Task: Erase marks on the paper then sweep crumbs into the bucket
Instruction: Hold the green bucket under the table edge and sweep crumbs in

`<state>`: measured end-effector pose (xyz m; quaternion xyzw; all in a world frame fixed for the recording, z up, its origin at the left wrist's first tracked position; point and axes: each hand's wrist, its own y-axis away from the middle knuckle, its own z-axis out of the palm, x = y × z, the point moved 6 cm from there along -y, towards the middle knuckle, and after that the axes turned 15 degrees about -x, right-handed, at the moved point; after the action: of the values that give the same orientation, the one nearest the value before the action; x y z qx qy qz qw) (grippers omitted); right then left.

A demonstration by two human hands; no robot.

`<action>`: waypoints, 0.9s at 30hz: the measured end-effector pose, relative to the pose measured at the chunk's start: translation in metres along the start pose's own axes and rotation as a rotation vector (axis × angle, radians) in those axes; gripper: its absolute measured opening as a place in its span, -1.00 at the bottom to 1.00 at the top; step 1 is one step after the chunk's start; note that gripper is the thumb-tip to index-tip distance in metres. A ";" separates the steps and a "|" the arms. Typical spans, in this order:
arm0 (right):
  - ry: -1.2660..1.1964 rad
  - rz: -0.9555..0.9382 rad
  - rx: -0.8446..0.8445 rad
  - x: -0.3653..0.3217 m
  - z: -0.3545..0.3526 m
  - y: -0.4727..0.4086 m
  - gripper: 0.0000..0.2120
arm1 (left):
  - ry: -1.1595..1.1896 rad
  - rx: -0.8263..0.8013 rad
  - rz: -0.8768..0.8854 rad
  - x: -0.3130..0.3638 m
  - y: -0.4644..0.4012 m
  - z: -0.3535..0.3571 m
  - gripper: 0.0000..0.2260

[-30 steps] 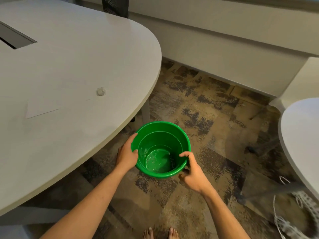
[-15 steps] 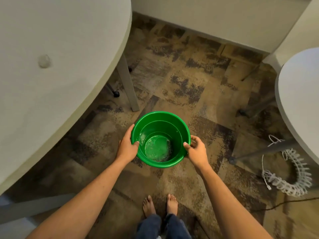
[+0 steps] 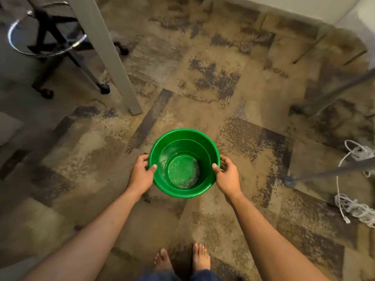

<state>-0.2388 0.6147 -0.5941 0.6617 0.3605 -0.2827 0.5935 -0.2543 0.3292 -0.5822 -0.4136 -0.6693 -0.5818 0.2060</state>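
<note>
Here, left hand and right hand are each grasping opposite rims of the round green plastic bucket, keeping it level so the crumbs stay inside.

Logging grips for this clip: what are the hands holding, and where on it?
Both hold the green bucket by its rim: left hand on the left side, right hand on the right, thumbs hooked inside, fingers outside.

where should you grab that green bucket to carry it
By the rim, from two opposite sides. The green bucket is round, upright and open-topped, with no handle visible. The left hand and right hand do this now: thumbs hooked inside the rim, fingers outside.
</note>
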 end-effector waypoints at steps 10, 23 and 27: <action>0.151 -0.056 0.009 0.105 0.026 -0.164 -0.54 | 0.024 0.004 0.000 -0.117 -0.169 0.048 -0.66; 0.286 -0.021 -0.056 0.116 0.035 -0.186 -0.31 | -0.074 -0.033 -0.031 -0.121 -0.186 0.061 -0.45; 0.297 -0.036 0.001 0.074 0.030 -0.145 -0.30 | -0.164 0.079 -0.026 -0.071 -0.134 0.041 -0.38</action>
<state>-0.3126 0.6006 -0.7418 0.6900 0.4561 -0.1926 0.5280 -0.3115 0.3483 -0.7272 -0.4426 -0.7118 -0.5218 0.1589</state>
